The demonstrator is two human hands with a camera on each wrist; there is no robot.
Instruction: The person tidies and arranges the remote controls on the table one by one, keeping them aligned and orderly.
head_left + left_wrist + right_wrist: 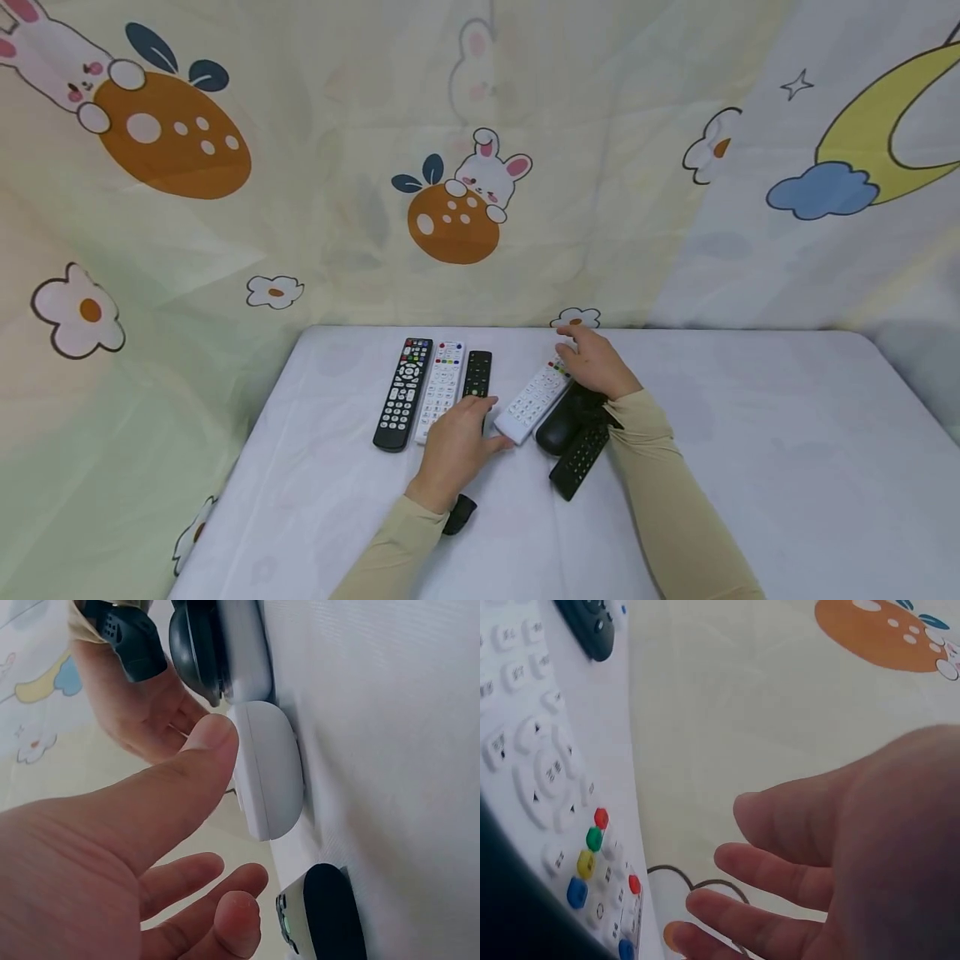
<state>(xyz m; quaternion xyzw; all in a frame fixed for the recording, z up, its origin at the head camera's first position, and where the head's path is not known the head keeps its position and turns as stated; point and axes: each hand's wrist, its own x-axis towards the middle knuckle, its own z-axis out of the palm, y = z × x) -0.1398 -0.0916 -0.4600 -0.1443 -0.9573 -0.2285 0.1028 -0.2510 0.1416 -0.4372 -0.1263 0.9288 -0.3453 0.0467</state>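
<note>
A white remote [534,402] lies slanted on the table between the two hands. My left hand [459,446] is at its near end, thumb and fingers spread; in the left wrist view the thumb tip [214,733] overlaps the white remote's edge. The left fingers pass over the near part of a short black remote [477,373]. Beyond the slanted remote's far end, my right hand [597,365] hovers with fingers apart, and the right wrist view shows nothing between them. Coloured buttons [586,864] mark that end. A dark rounded thing [561,427] lies along the remote's right side.
Left of the short one, a long black remote [403,396] and another white remote [442,379] lie side by side. Below the right wrist is a black piece with small pale dots [579,462]. A patterned cloth [360,267] hangs behind the white-covered table [750,467].
</note>
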